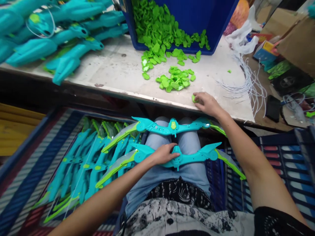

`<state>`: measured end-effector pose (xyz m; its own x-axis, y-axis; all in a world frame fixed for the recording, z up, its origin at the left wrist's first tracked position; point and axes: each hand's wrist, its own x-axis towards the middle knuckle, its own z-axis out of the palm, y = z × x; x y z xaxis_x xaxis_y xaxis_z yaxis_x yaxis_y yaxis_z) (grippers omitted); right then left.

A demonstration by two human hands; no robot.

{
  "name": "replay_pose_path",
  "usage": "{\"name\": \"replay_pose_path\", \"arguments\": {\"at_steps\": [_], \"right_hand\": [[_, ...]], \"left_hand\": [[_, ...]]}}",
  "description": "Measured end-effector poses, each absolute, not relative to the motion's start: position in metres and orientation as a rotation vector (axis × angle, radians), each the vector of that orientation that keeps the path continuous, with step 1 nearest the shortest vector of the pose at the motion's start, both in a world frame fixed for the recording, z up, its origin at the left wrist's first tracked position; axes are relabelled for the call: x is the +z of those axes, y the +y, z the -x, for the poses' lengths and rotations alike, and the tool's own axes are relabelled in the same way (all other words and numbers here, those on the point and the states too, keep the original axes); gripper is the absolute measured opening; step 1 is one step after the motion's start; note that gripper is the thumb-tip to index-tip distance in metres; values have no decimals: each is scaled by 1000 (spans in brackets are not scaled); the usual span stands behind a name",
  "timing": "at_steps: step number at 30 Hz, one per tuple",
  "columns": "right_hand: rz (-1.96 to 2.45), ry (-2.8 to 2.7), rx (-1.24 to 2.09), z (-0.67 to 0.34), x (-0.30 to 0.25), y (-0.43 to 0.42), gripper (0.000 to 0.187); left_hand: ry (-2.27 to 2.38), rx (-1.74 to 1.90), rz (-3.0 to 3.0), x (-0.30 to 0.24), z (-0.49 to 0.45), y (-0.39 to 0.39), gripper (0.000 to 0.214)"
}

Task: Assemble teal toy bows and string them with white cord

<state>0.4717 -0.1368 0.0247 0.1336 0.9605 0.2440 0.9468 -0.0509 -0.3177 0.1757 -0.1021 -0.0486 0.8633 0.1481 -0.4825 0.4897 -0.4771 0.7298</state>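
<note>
Two turquoise toy bows with lime-green limbs lie across my lap. My left hand (165, 154) grips the nearer toy bow (194, 157) around its middle, thumb towards me. The farther toy bow (157, 128) rests over my knees and carries a green piece (173, 125) at its centre. At the table's front edge, my right hand (208, 104) pinches a small green plastic piece (193, 98) between thumb and fingers. Beyond that hand lies a small heap of similar green pieces (175, 79).
A blue bin (197, 19) tipped towards me spills green pieces onto the white table (110, 72). Turquoise bow bodies (66, 36) are piled at the left. White cords (248, 82) and a dark phone (273, 108) lie right. A crate of finished-looking bows (83, 157) stands at my left.
</note>
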Motion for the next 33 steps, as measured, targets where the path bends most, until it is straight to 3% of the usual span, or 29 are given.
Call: {"name": "replay_pose_path", "arguments": {"at_steps": [4, 10, 18, 27, 33], "right_hand": [[1989, -1739, 22, -458, 23, -147, 13], [1593, -1949, 223, -336, -5, -222, 17], [1851, -1848, 298, -278, -45, -271, 20], [2038, -1370, 384, -259, -56, -274, 10], [2243, -1172, 744, -265, -60, -256, 59]], "left_hand": [[428, -449, -1858, -51, -178, -89, 51], [491, -496, -1465, -61, -181, -84, 43], [590, -537, -1330, -61, -182, -85, 39], [333, -456, -1607, -65, -174, -84, 58], [314, -352, -1714, -76, -172, -93, 58]]}}
